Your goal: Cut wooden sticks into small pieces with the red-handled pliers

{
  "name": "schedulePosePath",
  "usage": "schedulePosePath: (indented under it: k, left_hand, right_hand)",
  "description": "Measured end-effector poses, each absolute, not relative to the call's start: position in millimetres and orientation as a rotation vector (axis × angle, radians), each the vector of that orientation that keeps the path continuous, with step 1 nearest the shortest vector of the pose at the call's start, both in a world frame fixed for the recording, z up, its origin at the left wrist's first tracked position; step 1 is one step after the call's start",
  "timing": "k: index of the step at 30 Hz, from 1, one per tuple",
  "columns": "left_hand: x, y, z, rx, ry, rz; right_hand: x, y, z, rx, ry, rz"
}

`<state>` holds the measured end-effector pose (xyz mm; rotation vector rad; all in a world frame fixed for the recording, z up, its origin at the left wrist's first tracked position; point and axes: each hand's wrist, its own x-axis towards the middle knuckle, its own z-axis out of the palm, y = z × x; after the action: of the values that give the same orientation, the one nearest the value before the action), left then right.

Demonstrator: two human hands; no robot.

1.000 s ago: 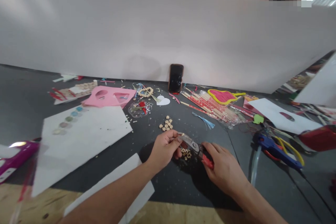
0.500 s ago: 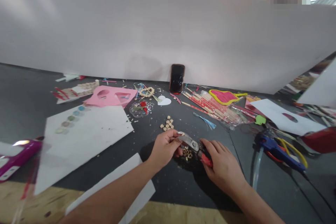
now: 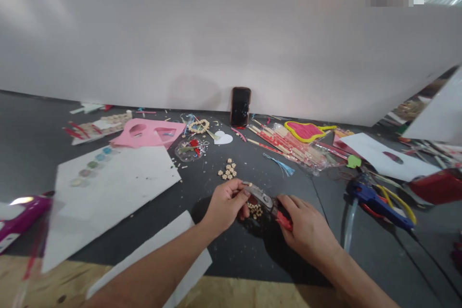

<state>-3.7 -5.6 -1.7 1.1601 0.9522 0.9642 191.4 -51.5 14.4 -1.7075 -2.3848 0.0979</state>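
My right hand (image 3: 306,225) is closed around the red handles of a pair of pruning shears (image 3: 266,200), whose metal blades point up and left. At the blade tips my left hand (image 3: 225,204) pinches a small pale wooden piece (image 3: 249,184), mostly covered by the fingers. Beneath the shears lies a pile of tiny wooden bits (image 3: 254,210), partly hidden by the blades and left fingers. Just beyond my left hand sits a cluster of flower-shaped wooden beads (image 3: 228,170) on the dark tabletop.
A phone (image 3: 240,107) leans against the white partition (image 3: 224,48). Left are a white sheet (image 3: 119,192) and pink cut paper (image 3: 147,132). Right are bundled sticks (image 3: 281,144), a blue tassel (image 3: 279,164), a blue glue gun (image 3: 378,204) with a cord, and red-handled scissors (image 3: 438,186).
The shears' blades look closer together at the tips than before. Both hands stay nearly in place, and the whole view has shifted slightly.
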Motion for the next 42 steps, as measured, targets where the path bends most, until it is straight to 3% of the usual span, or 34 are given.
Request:
schedulePosePath:
  k: [42]
  left_hand:
    - [-3.4,-2.2,-5.7,1.134,0.934,1.027]
  right_hand:
    - [189.3,-48.0,10.3,-1.747,-2.357,0.043]
